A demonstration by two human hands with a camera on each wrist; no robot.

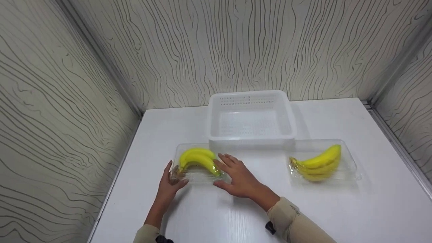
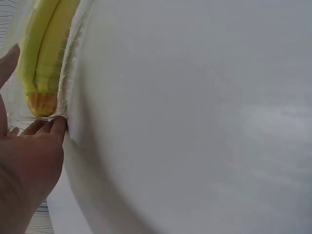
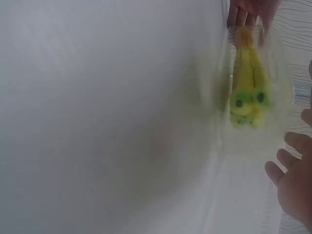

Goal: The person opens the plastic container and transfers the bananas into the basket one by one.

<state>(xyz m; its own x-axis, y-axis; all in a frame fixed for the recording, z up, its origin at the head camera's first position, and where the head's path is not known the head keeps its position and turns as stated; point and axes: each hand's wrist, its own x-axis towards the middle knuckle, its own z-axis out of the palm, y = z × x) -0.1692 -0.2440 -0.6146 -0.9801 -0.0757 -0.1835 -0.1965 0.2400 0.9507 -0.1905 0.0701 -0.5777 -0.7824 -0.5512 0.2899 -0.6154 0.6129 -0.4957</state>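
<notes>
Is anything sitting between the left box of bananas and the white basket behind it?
Nothing visible blocks it. The left banana box lies right in front of the white basket, near its front-left corner, with only the basket's own front wall to pass. The left hand and right hand are at its ends.

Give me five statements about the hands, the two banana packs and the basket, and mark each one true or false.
1. Two clear packs of bananas lie on the white table. True.
2. The white basket holds a bunch of bananas. False: nothing shows inside it.
3. Both hands are at the left banana pack, the left hand at its left end and the right hand at its right end. True.
4. The right banana pack is lifted off the table. False: it lies on the table, no hand near it.
5. The basket stands nearer the person than the packs. False: it stands behind them, toward the back wall.
</notes>
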